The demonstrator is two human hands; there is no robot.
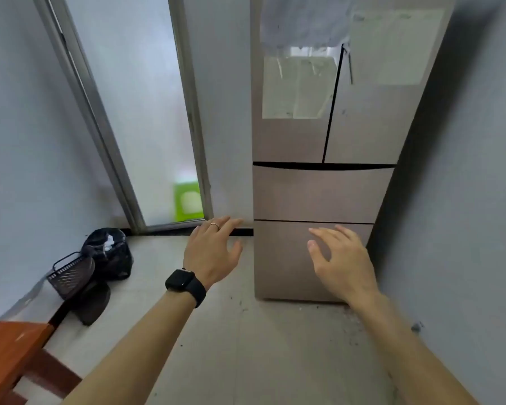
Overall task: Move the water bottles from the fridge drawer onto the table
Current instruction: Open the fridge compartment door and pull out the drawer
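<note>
Brown-pink fridge drawers (pixel 319 194) are shut, so you hold your left hand (pixel 214 252) and right hand (pixel 339 258) out, fingers (pixel 319 233) open and empty, ready to pull.

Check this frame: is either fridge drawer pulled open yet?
No: both drawer fronts, the upper drawer and the lower drawer, sit flush with the fridge, and the left hand and right hand hover empty before them.
</note>
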